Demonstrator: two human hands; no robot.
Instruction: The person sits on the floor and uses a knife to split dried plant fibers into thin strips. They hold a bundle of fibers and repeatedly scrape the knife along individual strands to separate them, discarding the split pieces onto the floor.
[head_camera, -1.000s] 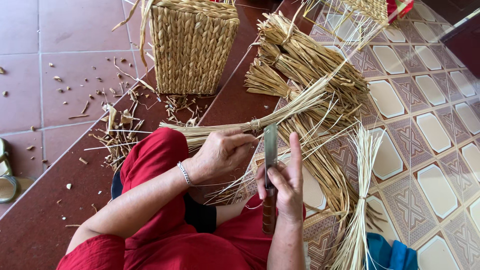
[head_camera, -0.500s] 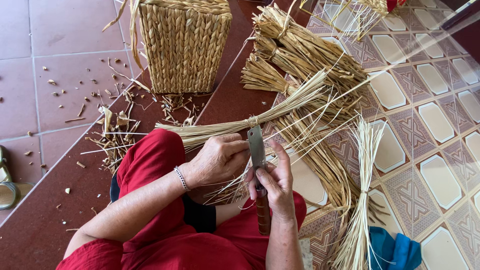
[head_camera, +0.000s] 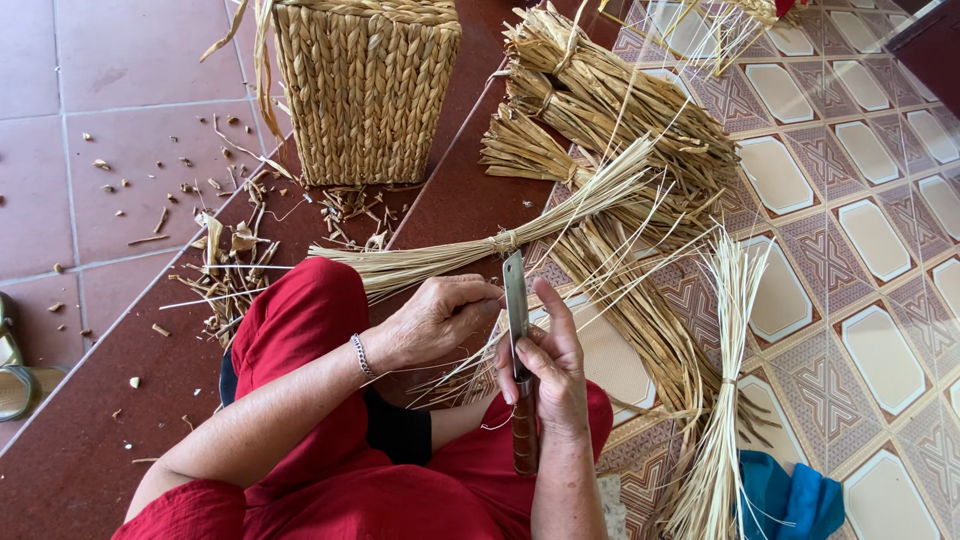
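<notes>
The right hand (head_camera: 548, 365) holds the flat steel knife with a brown handle (head_camera: 518, 340) upright, just right of the left hand (head_camera: 432, 318). Just beyond both hands lies the tied bundle of pale dry straw (head_camera: 470, 250), across the knee. Farther beyond the left hand stands the tall square woven-straw basket (head_camera: 365, 85); loose bundles of straw (head_camera: 610, 100) lie beyond and right of the right hand. The blue cloth (head_camera: 785, 500) lies right of the right hand on the floor.

Dull grey metal blade on knife (head_camera: 516, 300), handle brown, looked wooden. Dry matt straw bundles (head_camera: 600, 100), rough and fibrous. Woven straw basket (head_camera: 365, 85), coarse plaited surface. Red cloth trousers (head_camera: 300, 330), soft matt. Glossy patterned floor tiles (head_camera: 880, 250). Metal bracelet (head_camera: 360, 355), shiny.
</notes>
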